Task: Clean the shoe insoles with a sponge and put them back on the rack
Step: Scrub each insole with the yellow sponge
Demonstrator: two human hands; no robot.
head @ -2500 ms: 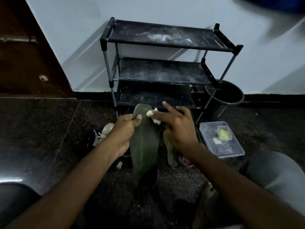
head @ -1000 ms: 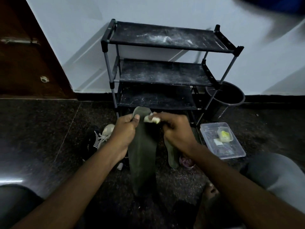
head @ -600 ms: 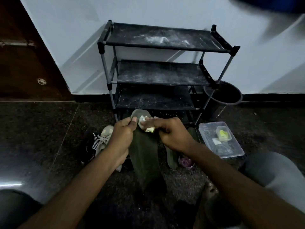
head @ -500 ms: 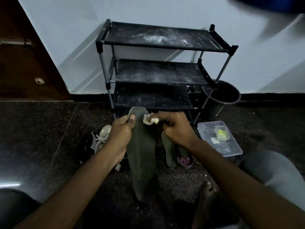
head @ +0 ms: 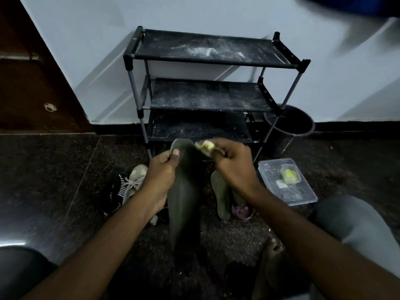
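Insole (head: 184, 191), dark green, stands upright in front of me, its top level with the lowest shelf of the rack (head: 207, 96). My left hand (head: 161, 176) grips the insole's left edge near the top, thumb curled over the front. My right hand (head: 233, 167) pinches a small pale sponge (head: 205, 146) in curled fingers at the top right edge. A second insole (head: 220, 195) lies on the floor (head: 54, 180) just right. A clear tub (head: 287, 185) sits farther right, and shoes (head: 134, 180) lie left.
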